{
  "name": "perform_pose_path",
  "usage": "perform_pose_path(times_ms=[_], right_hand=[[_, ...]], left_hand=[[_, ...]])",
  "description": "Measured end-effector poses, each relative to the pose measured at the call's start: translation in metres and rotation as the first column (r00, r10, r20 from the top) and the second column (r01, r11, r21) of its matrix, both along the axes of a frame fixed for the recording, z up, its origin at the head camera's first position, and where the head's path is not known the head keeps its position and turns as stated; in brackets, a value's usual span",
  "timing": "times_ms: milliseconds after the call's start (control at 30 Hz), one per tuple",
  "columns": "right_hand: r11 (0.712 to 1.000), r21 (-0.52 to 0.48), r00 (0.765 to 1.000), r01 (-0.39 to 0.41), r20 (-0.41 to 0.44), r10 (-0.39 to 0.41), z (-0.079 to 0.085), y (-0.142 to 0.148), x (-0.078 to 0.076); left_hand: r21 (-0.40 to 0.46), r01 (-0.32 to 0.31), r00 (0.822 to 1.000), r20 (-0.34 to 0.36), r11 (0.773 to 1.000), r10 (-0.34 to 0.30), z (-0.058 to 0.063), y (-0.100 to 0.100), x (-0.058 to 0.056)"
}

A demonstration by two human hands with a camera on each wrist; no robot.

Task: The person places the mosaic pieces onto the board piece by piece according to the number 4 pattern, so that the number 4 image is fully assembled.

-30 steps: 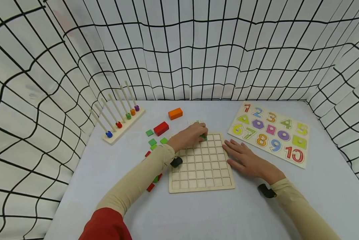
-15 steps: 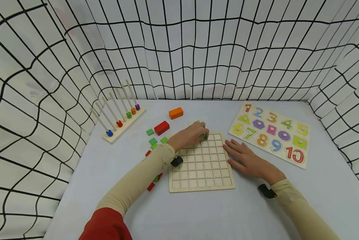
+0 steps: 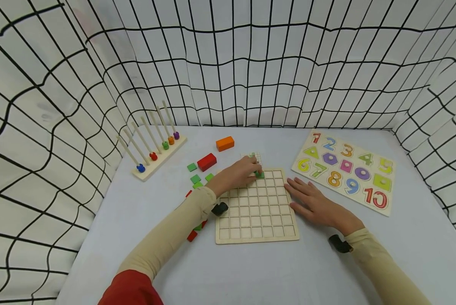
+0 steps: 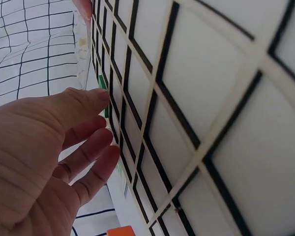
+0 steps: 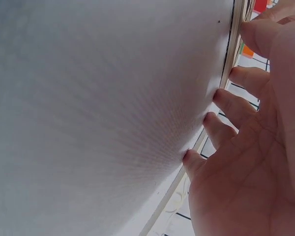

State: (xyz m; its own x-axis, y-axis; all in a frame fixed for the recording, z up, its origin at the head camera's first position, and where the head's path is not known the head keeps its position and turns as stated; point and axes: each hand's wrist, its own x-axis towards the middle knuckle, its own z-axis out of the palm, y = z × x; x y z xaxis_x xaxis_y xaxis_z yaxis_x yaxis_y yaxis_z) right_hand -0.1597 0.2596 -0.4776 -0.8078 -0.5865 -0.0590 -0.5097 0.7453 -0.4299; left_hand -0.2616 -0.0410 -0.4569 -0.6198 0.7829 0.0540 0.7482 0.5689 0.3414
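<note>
A pale wooden grid board (image 3: 256,221) lies flat in front of the person in the head view. The left hand (image 3: 233,176) reaches over its far edge, thumb and fingers closed about a small green tile (image 3: 260,174) in the top row. In the left wrist view, the thumb overlaps the green tile (image 4: 102,81) and the other fingers bend beside the grid. The right hand (image 3: 310,202) rests flat on the table with its fingertips at the board's right edge. The right wrist view has those fingers (image 5: 233,105) spread along the edge, holding nothing.
Left of the board lie loose green tiles (image 3: 195,179) and red tiles (image 3: 192,236), partly behind the left arm. A red block (image 3: 206,162), an orange block (image 3: 225,143) and a peg stand (image 3: 160,160) are farther back. A small patterned card (image 3: 257,156) lies behind the board; a number puzzle (image 3: 344,169) lies right.
The left hand has shifted slightly left and back, exposing more of the green tile in the top row. The right hand stays at the board's edge.
</note>
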Motion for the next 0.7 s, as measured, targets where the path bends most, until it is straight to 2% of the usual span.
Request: perform_pose_path(times_ms=[233, 533, 700], right_hand=[[1.0, -0.006, 1.0, -0.001, 0.009, 0.001, 0.0, 0.0, -0.001], [1.0, -0.013, 1.0, -0.001, 0.002, 0.001, 0.001, 0.001, 0.0], [1.0, -0.01, 1.0, -0.004, 0.01, 0.004, 0.001, 0.001, 0.0]], left_hand=[[0.022, -0.009, 1.0, -0.007, 1.0, 0.009, 0.004, -0.01, 0.004], [-0.008, -0.091, 0.996, 0.02, 0.996, 0.091, 0.013, -0.026, 0.013], [-0.025, -0.131, 0.99, 0.045, 0.991, 0.132, 0.012, -0.036, 0.018]])
